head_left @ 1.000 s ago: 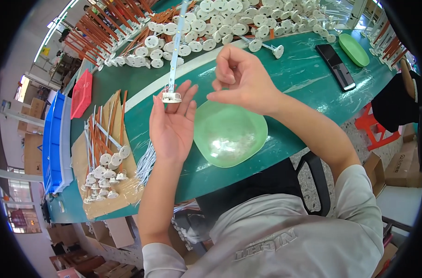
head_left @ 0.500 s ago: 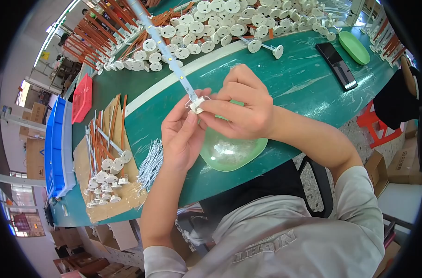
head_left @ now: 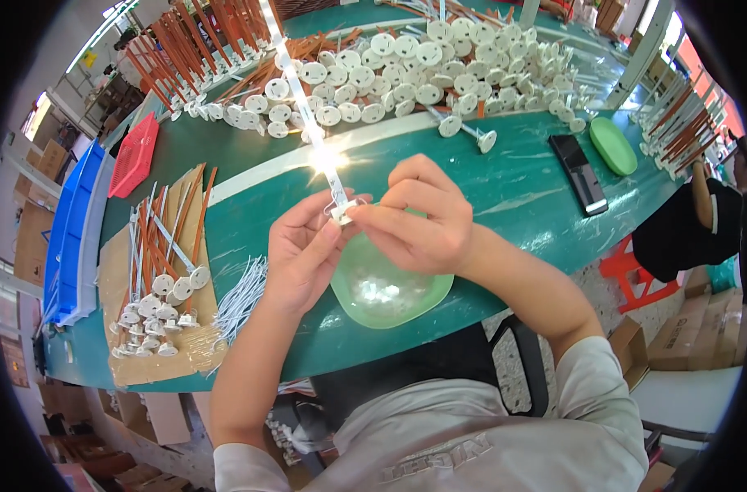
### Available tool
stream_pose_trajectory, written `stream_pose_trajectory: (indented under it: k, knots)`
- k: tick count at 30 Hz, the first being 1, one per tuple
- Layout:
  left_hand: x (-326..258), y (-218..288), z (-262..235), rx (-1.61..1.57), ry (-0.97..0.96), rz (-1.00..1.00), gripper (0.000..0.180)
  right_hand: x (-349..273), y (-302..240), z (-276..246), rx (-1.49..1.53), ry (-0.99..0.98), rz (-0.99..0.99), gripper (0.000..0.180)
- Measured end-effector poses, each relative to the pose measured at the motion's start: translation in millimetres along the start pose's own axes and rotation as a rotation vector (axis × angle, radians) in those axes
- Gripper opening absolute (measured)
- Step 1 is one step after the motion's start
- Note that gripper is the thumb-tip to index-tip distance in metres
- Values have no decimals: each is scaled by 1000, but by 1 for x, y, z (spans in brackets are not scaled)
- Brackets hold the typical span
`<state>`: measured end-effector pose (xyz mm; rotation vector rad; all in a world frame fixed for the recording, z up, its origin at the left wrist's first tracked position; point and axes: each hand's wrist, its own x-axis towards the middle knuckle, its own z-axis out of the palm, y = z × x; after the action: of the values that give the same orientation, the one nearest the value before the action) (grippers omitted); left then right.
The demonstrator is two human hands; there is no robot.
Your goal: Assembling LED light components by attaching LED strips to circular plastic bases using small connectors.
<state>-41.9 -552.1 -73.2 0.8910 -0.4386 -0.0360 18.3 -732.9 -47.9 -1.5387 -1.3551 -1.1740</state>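
Observation:
Upright over the table stands a long, narrow LED strip (head_left: 295,86), its lower end at a small white plastic end cap (head_left: 342,212) with thin wires looping out beside it. My left hand (head_left: 298,256) pinches the cap from the left between thumb and fingers. From the other side, my right hand (head_left: 427,223) has thumb and fingertips closed at the cap and its wire. A strong burst of light shows on the strip just above my fingers; whether it is lit or reflecting, I cannot tell. Beneath my hands sits a translucent green bowl (head_left: 390,314), whose contents are hard to make out.
Many round white caps (head_left: 427,54) with strips are heaped along the far side. At left lie cardboard (head_left: 201,353) with capped strips, a wire bundle (head_left: 241,302), a red basket (head_left: 134,156) and a blue tray (head_left: 77,234). A phone-like black device (head_left: 578,174) and green dish (head_left: 613,148) lie right.
The view has shifted, and the strip stands more upright. A bright glare now shows on its lower part. Both hands stay at the end cap.

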Motion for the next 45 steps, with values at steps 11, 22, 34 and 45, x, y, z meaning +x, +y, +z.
stream_pose_trajectory:
  k: [11, 22, 34, 45]
  knots:
    - [-4, 2, 16, 56, 192, -97, 35, 2, -8, 3, 191, 16, 228, 26]
    - [-5, -2, 4, 605, 221, 73, 25, -4, -6, 2, 527, 1, 552, 24]
    - [-4, -5, 11, 966, 161, 367, 34, -1, -3, -11, 1460, 148, 990, 6]
    - [-8, -10, 19, 792, 207, 290, 47, -1, -12, -4, 1514, 79, 1031, 7]
